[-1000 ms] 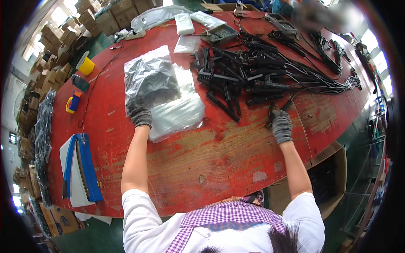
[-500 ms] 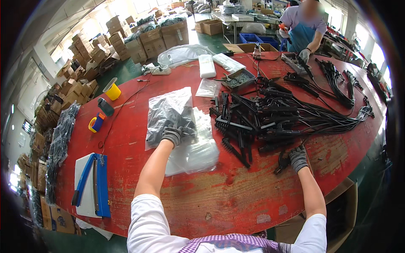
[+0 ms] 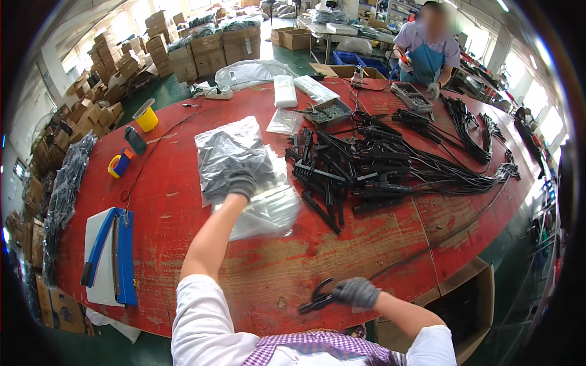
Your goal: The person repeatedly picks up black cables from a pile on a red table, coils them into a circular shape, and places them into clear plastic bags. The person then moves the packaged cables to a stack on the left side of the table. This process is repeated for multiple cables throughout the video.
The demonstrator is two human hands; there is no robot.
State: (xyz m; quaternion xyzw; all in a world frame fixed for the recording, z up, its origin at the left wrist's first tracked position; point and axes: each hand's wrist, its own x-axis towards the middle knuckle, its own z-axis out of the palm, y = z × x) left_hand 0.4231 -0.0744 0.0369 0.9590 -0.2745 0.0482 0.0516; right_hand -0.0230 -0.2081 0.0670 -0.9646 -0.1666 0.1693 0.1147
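My left hand (image 3: 240, 183), in a grey glove, lies on a clear plastic bag (image 3: 229, 146) with dark grey contents. Its fingers appear stretched flat over the bag, though they blur into the dark contents. Beneath its lower edge is a stack of empty clear bags (image 3: 265, 213). Close to the table's front edge, my gloved right hand (image 3: 359, 293) grips a black corded appliance (image 3: 317, 297) with a curved, clamp-like end; its exact kind is unclear. Its cable trails off to the right. Beyond lies a pile of similar black corded appliances (image 3: 381, 161) and black comb-like pieces (image 3: 320, 210).
A blue-edged paper cutter (image 3: 125, 259) stands at left, with a tape roll (image 3: 120, 163), a dark bottle (image 3: 135, 140) and a yellow cup (image 3: 146, 117) farther back. A tray of small parts (image 3: 329, 113) sits behind the pile. Across the red table (image 3: 165, 213) stands another person (image 3: 424, 58).
My right hand has moved left and nearer to me, drawing a black appliance away from the pile. My left hand stays on the bag. The whole view has shifted slightly.
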